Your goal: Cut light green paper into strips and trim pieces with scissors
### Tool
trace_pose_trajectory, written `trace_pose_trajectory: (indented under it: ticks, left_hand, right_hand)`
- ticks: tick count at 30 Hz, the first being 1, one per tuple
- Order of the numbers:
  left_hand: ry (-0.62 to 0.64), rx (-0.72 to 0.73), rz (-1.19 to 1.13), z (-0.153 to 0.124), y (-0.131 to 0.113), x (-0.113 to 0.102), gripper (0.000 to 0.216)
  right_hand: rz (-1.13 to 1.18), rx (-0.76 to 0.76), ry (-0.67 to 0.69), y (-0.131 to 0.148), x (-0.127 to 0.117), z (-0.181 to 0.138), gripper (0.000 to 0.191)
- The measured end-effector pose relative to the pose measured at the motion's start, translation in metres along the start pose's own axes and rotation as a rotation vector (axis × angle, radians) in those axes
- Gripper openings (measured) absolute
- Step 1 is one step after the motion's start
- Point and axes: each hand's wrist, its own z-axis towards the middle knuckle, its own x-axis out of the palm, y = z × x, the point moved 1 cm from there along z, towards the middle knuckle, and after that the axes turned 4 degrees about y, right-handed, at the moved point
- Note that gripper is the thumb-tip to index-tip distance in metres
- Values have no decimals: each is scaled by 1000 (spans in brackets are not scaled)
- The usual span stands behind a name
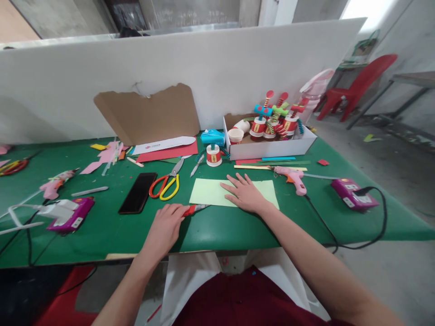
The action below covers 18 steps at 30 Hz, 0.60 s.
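A sheet of pale green paper [207, 191] lies flat on the green tabletop. My right hand [245, 192] rests spread on its middle, fingers stretched out. At the paper's lower left, my left hand [167, 224] is closed around the red handle of a utility knife [190, 210]. Its blade points right, along the paper's near edge; whether it touches the paper I cannot tell. Scissors [166, 184] with red and yellow handles lie left of the paper. Behind it stands a paper-cup figure [214, 155] with dark green folded arms, beside a pen [197, 166].
A white box [272, 150] holds several cup figures. Right are a pink glue gun [291, 176] and a purple power socket [353, 194]. A phone [138, 193], another glue gun [56, 185] and another purple socket [79, 215] lie left. Brown cardboard [149, 115] leans behind.
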Motion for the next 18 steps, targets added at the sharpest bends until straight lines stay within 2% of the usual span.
trace_pose_trajectory:
  ticks: [6,9,12,18]
  left_hand:
    - [-27,4,25,5,5,-3,29]
    - [-29,25,22,7,13,-4,29]
    - [-8,69,-41,8,20,-3,30]
    - [3,103,-126,12,25,4,30]
  right_hand:
    - [11,-10,-13,-1,0,0,53]
    - [63,-128,-39,1,-2,0,47]
    - [134,-222,-9,6,-2,1,42]
    - [134,-209,22,10,-2,3,41]
